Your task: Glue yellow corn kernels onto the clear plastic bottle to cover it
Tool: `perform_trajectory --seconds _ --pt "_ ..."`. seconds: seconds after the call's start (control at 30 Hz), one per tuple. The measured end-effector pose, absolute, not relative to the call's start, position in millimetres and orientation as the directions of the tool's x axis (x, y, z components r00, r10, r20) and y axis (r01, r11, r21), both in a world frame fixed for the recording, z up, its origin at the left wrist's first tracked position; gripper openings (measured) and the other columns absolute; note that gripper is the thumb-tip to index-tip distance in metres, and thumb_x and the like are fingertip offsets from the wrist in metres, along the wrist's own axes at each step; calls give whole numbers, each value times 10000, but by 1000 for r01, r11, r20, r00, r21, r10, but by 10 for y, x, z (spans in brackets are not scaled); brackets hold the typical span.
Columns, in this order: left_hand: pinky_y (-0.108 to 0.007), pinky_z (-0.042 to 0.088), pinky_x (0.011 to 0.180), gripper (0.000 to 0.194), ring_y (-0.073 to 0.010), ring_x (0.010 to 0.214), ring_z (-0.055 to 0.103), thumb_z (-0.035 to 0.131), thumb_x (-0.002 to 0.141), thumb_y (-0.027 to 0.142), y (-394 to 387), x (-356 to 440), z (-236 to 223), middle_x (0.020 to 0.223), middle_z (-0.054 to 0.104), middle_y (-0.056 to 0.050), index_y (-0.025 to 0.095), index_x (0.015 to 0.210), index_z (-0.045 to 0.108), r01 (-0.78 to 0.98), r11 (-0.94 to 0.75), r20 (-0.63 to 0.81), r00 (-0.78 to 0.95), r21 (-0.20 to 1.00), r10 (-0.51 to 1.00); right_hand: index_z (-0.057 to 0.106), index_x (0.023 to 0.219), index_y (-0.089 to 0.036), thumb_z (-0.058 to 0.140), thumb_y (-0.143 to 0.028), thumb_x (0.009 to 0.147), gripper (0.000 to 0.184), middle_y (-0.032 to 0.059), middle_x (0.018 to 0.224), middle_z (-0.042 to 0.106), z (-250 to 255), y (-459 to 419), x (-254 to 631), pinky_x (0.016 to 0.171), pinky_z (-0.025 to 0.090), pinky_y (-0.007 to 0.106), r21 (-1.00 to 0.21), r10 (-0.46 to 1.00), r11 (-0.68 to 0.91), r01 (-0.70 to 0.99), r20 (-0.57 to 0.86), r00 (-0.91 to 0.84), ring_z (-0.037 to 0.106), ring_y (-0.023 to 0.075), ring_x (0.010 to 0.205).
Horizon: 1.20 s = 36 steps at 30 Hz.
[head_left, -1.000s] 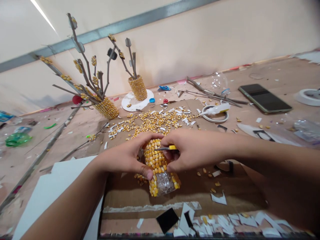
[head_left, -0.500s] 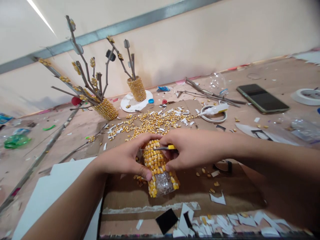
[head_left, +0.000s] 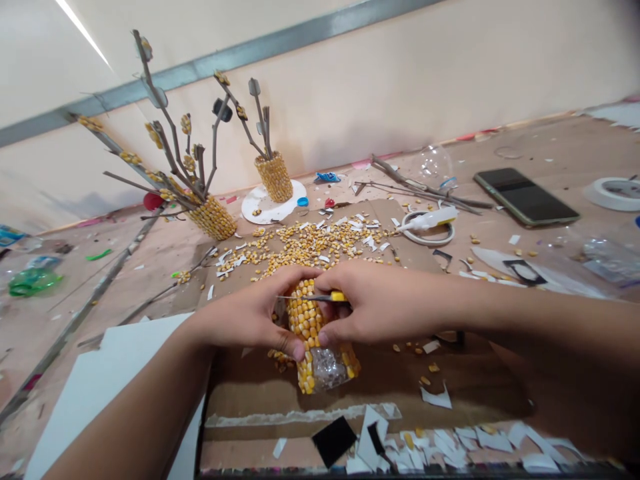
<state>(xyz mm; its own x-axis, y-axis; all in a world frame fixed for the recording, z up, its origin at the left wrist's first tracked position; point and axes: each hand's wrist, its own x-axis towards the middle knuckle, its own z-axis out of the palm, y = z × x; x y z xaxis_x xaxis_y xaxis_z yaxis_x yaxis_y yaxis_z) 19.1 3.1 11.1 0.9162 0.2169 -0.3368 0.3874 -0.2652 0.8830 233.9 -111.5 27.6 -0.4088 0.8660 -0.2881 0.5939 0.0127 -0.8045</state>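
A clear plastic cylinder covered in rows of yellow corn kernels [head_left: 306, 320] lies tilted toward me above the cardboard. Its near end has a bare transparent patch between kernels. My left hand [head_left: 253, 313] is wrapped round its left side, thumb pressed on the kernels. In my right hand [head_left: 370, 300] is a thin pointed metal tool with a yellow and black handle [head_left: 338, 297]; its tip points left across the cylinder. The right thumb rests against the kernels. My fingers hide part of the far end.
Loose corn kernels [head_left: 310, 243] and paper scraps lie beyond my hands. Two corn-covered pots [head_left: 213, 219] with twigs stand at back left. A glue tube [head_left: 430, 219] rests on a tape roll, near a phone [head_left: 525, 195]. White card [head_left: 115, 380] lies left; scraps [head_left: 445, 453] edge the front.
My right hand has shifted slightly left, its thumb moving over the kernels. The tool's tip reaches further left across the cylinder. My left hand and the cylinder stay nearly still.
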Motion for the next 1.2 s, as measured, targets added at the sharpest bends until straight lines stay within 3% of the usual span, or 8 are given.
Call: perform_trajectory --seconds 0.2,0.47,0.67,0.9,1.07,1.2 --pt "-509 402 1229 1019 -371 1416 555 994 661 407 32 187 125 1523 619 -107 265 1546 510 395 -317 -332 914 862 233 642 843 -211 719 -328 831 141 -24 768 694 246 -1124 2337 531 404 265 -801 874 13 599 -282 -396 622 142 651" --pt "-499 443 1194 1007 -359 1391 572 985 673 422 29 177 120 1556 584 -112 270 1543 501 402 -271 -346 909 874 232 614 811 -212 641 -300 863 106 -31 692 651 277 -1170 2331 479 355 257 -794 882 47 607 -252 -398 559 117 550" --pt "-503 441 1196 1024 -360 1381 578 979 677 438 35 178 123 1534 601 -105 282 1561 486 401 -299 -342 911 866 232 618 796 -207 721 -315 821 151 -29 701 658 282 -1159 2316 496 359 248 -805 889 44 592 -239 -391 579 121 578" --pt "-508 457 1183 1013 -374 1409 562 977 686 434 41 180 113 1521 616 -114 274 1561 493 386 -284 -336 918 878 211 615 799 -210 678 -261 827 85 -37 670 646 290 -1166 2304 490 350 252 -791 891 46 610 -243 -382 559 120 545" --pt "-533 371 1254 1004 -397 1485 490 986 673 440 48 179 101 1607 541 -120 270 1546 518 356 -349 -295 931 867 215 662 871 -203 649 -257 880 57 -16 761 679 356 -1118 2405 587 369 259 -822 918 63 566 -174 -356 559 136 655" --pt "-515 357 1268 1060 -381 1556 400 965 712 456 62 143 75 1697 430 -119 287 1608 423 339 -323 -288 938 884 195 641 854 -201 611 -342 959 178 -5 730 635 343 -972 2608 621 348 280 -737 958 11 676 -186 -217 524 151 665"
